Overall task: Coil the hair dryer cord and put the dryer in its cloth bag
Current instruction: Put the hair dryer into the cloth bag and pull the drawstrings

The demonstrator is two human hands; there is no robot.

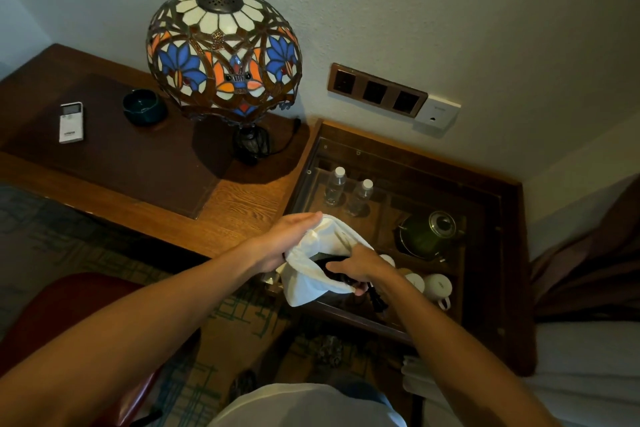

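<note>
Two hands are on the job, and we sweep across from the left: a white remote (71, 122) and a dark bowl (144, 106) sit idle on the desk (239, 208) beside the stained-glass lamp (223, 52). Our left hand (285, 239) lies flat along the cloth bag (313, 270), fingers extended, bracing the fabric so the mouth stays wide. Our right hand (360, 267) wraps around the black hair dryer (332, 262), which sits partly inside the opening. The plug (377, 300) dangles below the hand, so we judge the cord needs tucking next, above the glass-topped cabinet (485, 253).
</note>
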